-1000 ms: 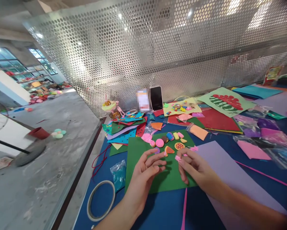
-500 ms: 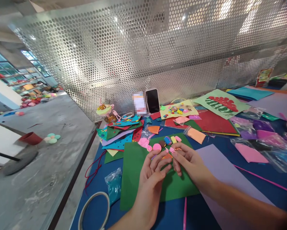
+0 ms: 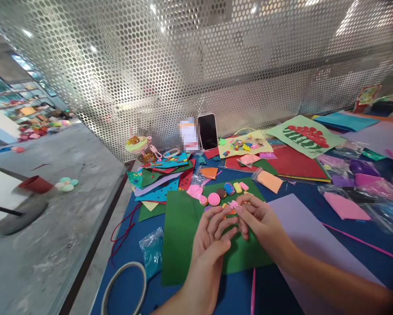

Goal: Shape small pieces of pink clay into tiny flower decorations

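My left hand (image 3: 212,234) and my right hand (image 3: 260,218) meet over a green felt sheet (image 3: 183,236) on the blue table. The right hand's fingers pinch a small pink piece (image 3: 232,204). The left hand's fingers curl up against the right fingertips, touching the same spot. Just beyond the fingers lie several small foam shapes on the green sheet: a pink round one (image 3: 214,199), a brown one (image 3: 221,193), a blue one (image 3: 229,188) and a yellow one (image 3: 237,187). An orange piece is partly hidden under my fingers.
A lilac sheet (image 3: 301,227) lies to the right and a tape roll (image 3: 124,286) at the near left. Stacked coloured felt (image 3: 163,177), a phone (image 3: 207,131), a watermelon picture (image 3: 303,138) and plastic bags (image 3: 357,192) fill the far side. A perforated metal screen (image 3: 216,57) stands behind.
Both hands have come together and moved slightly away from me toward the foam shapes; the right hand keeps its pinch on the small pink piece. The view has shifted a little.
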Demonstrator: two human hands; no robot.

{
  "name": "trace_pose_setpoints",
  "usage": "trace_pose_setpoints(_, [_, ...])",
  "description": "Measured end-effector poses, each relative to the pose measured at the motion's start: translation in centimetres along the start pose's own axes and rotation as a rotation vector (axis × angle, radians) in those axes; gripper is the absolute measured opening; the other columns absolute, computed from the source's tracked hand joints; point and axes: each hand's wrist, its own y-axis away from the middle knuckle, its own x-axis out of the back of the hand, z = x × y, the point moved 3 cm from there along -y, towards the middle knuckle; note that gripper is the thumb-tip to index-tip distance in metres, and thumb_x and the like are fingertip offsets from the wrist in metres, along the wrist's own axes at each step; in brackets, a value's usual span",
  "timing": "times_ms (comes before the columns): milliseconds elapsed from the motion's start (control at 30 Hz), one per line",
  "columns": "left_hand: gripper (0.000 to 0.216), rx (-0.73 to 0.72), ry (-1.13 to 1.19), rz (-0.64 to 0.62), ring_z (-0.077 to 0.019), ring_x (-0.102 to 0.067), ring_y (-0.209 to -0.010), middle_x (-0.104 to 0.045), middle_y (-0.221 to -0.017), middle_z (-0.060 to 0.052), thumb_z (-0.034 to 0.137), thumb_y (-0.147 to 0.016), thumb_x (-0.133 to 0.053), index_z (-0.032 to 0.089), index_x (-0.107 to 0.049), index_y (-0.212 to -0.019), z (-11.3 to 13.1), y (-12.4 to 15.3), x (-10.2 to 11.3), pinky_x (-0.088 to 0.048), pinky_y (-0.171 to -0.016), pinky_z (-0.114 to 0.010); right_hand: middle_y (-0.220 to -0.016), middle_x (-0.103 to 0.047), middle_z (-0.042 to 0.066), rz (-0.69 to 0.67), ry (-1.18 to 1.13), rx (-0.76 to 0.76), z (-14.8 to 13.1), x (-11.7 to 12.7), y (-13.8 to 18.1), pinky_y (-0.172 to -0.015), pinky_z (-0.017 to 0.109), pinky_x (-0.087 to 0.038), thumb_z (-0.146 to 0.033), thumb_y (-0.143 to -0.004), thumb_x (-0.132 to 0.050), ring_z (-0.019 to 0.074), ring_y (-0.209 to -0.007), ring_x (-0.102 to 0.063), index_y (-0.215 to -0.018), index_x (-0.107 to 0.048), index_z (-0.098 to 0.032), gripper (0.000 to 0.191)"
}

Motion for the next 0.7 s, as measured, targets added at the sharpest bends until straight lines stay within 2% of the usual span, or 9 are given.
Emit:
trace_pose_setpoints(333, [0.039,0.007,-0.055,0.036,-0.0193,-0.056,-0.105,-0.063,-0.114,-0.005,0.007,-0.072,-0.060,0.023,-0.059,-0.108,-0.15,0.13,0.13,-0.042,-0.097,-0.033,-0.049,-0.050,-0.008,0.042,0.127,0.041,-0.17,0.51,0.11,-0.040,0.018,-0.042,-0.036,-0.081,-0.062,0.0076,-0.039,-0.050,-0.082,-0.054,-0.020,0.019])
trace_pose_setpoints(700, [0.040,0.016,0.036,0.051,-0.0173,-0.057,-0.104,-0.063,-0.117,-0.004,0.003,-0.072,-0.056,0.023,-0.059,-0.106,-0.19,0.12,0.16,-0.043,-0.095,-0.032,-0.051,-0.054,-0.005,0.107,0.274,0.108,-0.64,0.78,0.44,-0.043,0.021,-0.047,-0.028,-0.078,-0.063,0.0099,-0.042,-0.055,-0.085,-0.063,-0.019,0.012])
